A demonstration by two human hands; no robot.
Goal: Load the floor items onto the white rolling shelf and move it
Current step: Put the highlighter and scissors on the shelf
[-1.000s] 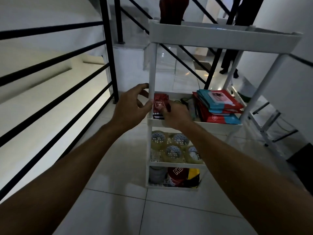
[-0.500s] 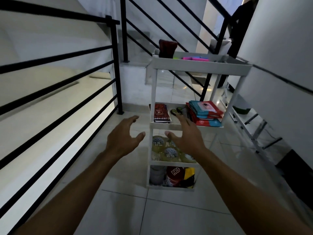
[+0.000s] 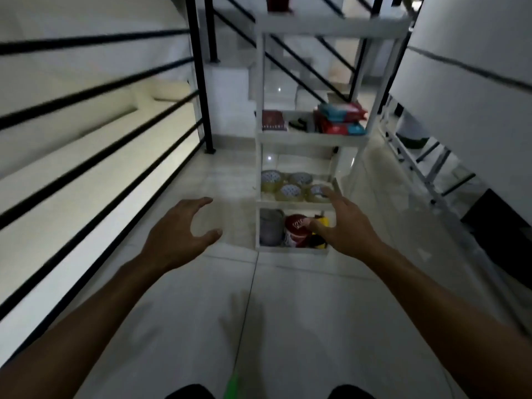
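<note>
Both hands have pulled back from the white rolling shelf (image 3: 312,136) at centre frame, left hand (image 3: 180,236) and right hand (image 3: 344,226) now empty with fingers loosely spread, suggesting loading is done and moving it comes next.

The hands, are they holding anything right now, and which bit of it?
Nothing. The left hand and right hand are both empty with spread fingers, in front of the white rolling shelf.
</note>
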